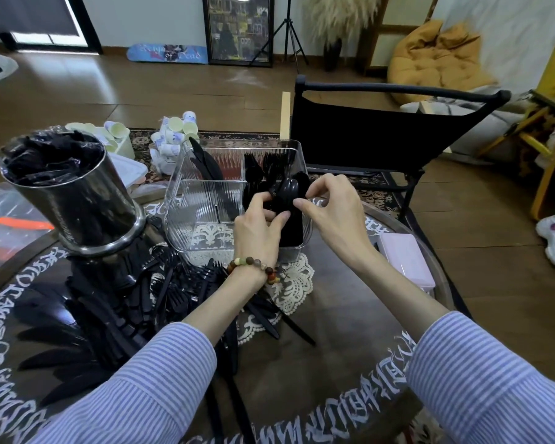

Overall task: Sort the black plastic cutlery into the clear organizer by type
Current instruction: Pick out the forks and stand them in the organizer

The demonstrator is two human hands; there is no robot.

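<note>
Both hands, left [257, 219] and right [329, 205], pinch a bundle of spoons [287, 192] over the clear organizer's [202, 216] near-right compartment, probably aligning them to nest; unsorted cutlery [148, 296] lies at eight o'clock on the worktop [334, 357].

A shiny metal canister [77, 200] lined with a black bag stands well to the left of the hands, and beyond it lies a cluster of pale paper cups [173, 136]. Just right of the hands, a pink box [404, 261] rests at the table's edge, while a white lace doily [297, 283] lies below the wrists. Behind the hands stands a black folding chair [382, 129], with a mustard beanbag [436, 59], a tripod [289, 36] and a framed poster [237, 27] further back.
</note>
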